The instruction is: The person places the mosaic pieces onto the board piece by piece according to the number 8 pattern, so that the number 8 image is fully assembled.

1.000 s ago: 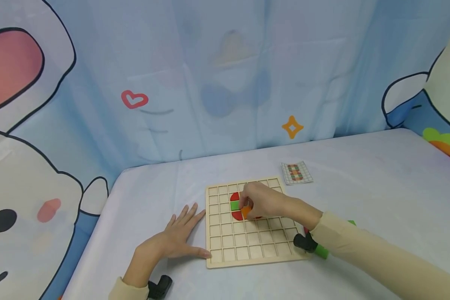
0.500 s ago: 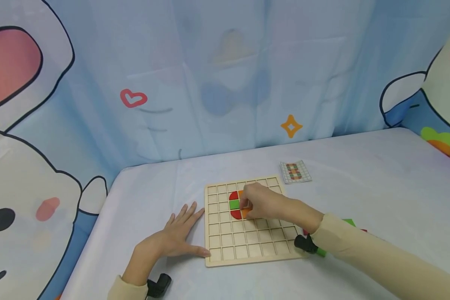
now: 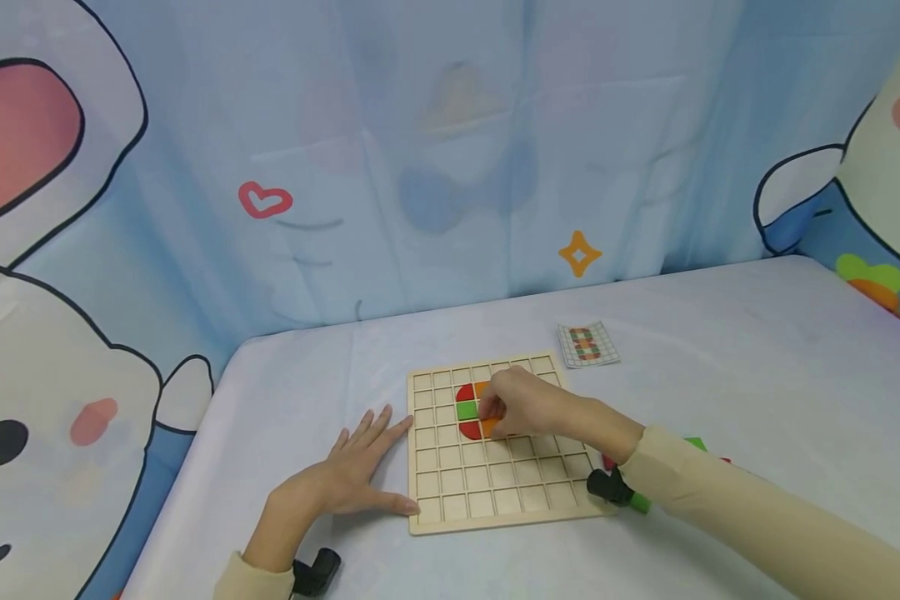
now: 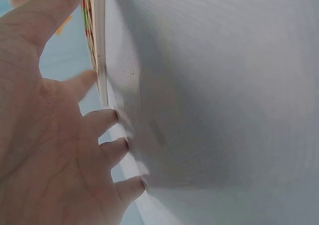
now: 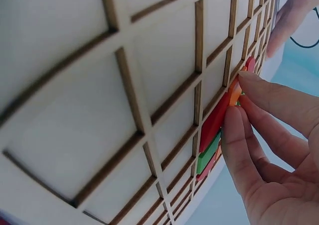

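A wooden grid board (image 3: 495, 479) lies on the table with several coloured tiles set in its cells. Between the thumb and fingers of my right hand (image 3: 528, 400) is an orange tile (image 5: 235, 91), pinched low at a cell beside a red rounded tile (image 3: 470, 430). A green square tile (image 3: 467, 410) and another red tile (image 3: 465, 392) sit just left of those fingers. More red and green tiles show past the fingertips in the right wrist view, partly hidden in the head view. My left hand (image 3: 356, 479) is spread flat, its thumb on the board's near left corner and its fingertips along the left edge.
A small pattern card (image 3: 588, 345) lies behind the board on the right. Loose green (image 3: 695, 443) and red (image 3: 608, 461) pieces lie right of the board, partly covered by the right forearm. A printed blue curtain (image 3: 450, 167) hangs behind the table.
The orange tile, tilted above the board a second ago, now lies lower at its cell under the right fingers. My left hand keeps its place on the board's edge.
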`<control>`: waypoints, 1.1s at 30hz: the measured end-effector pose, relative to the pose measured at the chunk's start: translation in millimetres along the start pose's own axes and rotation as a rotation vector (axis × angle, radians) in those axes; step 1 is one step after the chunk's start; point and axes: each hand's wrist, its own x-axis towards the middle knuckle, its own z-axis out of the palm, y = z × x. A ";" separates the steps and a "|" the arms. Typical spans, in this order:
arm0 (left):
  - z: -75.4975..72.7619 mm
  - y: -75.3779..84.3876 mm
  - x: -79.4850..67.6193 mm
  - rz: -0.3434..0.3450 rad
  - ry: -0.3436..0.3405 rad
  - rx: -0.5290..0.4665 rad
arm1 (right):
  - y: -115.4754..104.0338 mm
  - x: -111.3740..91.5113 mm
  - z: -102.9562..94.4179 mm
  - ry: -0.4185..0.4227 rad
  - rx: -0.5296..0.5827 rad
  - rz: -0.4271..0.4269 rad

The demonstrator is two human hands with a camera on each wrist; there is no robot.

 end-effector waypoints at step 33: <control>0.7 0.8 -3.9 0.018 0.007 -0.005 | 50.9 -134.2 -22.8 -0.006 0.123 -0.033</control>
